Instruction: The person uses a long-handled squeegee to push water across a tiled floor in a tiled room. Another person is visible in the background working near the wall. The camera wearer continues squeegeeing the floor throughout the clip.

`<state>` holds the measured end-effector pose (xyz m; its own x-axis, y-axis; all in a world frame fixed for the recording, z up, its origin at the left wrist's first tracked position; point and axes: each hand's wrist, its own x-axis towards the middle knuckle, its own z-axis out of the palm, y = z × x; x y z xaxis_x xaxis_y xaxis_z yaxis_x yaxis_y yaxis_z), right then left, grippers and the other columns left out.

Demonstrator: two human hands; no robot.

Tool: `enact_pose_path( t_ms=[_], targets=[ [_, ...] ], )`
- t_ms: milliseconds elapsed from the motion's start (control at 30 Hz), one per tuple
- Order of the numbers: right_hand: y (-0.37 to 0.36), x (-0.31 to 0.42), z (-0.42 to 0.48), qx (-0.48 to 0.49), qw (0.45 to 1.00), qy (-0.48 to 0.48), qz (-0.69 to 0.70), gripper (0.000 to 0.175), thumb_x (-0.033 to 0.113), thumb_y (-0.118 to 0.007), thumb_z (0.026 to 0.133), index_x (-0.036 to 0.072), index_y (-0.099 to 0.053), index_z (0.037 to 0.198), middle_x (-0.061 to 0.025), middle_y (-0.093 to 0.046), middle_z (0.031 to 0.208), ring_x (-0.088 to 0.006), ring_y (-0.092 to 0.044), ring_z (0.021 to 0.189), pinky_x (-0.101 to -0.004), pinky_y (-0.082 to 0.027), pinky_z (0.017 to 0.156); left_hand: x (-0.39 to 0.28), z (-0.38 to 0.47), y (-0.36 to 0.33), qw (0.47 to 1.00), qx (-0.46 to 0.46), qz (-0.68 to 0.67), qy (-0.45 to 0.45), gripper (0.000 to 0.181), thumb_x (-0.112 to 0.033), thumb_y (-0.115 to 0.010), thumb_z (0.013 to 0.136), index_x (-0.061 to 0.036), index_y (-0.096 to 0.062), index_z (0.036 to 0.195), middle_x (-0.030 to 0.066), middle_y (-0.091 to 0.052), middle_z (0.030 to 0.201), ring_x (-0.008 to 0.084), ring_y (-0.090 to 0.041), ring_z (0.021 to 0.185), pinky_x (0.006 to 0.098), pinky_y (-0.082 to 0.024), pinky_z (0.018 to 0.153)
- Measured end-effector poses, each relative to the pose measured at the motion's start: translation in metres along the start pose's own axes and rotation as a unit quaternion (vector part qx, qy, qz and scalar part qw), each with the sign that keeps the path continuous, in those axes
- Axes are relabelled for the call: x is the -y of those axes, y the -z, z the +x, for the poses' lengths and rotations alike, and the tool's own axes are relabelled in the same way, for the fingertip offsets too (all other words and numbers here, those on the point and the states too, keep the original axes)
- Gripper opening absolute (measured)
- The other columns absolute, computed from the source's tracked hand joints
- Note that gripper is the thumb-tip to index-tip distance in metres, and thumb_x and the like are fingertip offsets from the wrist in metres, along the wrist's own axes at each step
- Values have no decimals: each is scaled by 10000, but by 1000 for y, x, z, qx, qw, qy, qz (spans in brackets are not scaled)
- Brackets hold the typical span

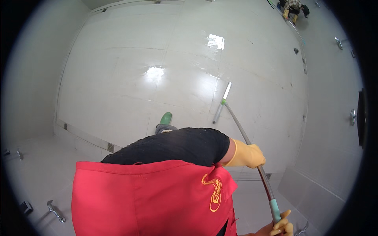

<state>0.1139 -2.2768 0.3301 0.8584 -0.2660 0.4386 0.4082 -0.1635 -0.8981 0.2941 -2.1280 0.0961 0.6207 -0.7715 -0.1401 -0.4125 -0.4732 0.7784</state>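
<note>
My left hand [251, 154], in a yellow rubber glove, reaches across my body and grips the middle of a long pole. The pole belongs to a floor squeegee [240, 125]. Its straight head [226, 91] lies on the wet tiled floor, joined to the pole by a green connector [223, 101]. At the bottom edge, my right hand [282, 226], its fingers in yellow rubber, is closed around the pole's end by the teal grip [274, 210]. Part of that hand is cut off by the frame. A green rubber boot [166, 118] shows beyond my black sleeve, and my red apron [153, 200] fills the lower middle.
At the far upper right, a crouching person [293, 8] in yellow gloves holds another pole [293, 26]. A dark lump [296, 51] lies near the right wall. Metal taps [353, 117] stick out from the walls. Small drain covers [110, 147] sit along the floor edges.
</note>
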Motion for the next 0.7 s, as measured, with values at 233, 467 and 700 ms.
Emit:
enact_pose_path(
  t_ms=[233,467,700],
  targets=[
    [16,-1,49,51,984,14,169,314,312,-468,1151,25,-591,1189,-10,-459,716,-202,-562,812,-714,-354,1225,-13,-39,41,997,-25,15,70,325,-127,-687,902,-209,-738,1212,98,-773,1058,351,-734,1045,506,-578,858],
    [-121,-88,87,304,904,-132,269,278,313,-572,1101,47,-615,1037,24,-531,743,-192,-622,862,-670,-331,1264,122,-178,64,943,-117,10,311,358,-121,-688,873,-224,-766,1207,115,-793,1076,369,-749,1057,507,-584,872],
    [-307,-149,67,489,775,-316,244,165,-15,-521,1074,-6,-673,1137,-108,-692,1023,-290,-701,1191,-627,-431,1208,218,-364,44,809,-239,-30,536,388,-245,-723,927,-260,-738,1314,123,-774,1204,347,-729,1139,477,-580,949]
  ],
)
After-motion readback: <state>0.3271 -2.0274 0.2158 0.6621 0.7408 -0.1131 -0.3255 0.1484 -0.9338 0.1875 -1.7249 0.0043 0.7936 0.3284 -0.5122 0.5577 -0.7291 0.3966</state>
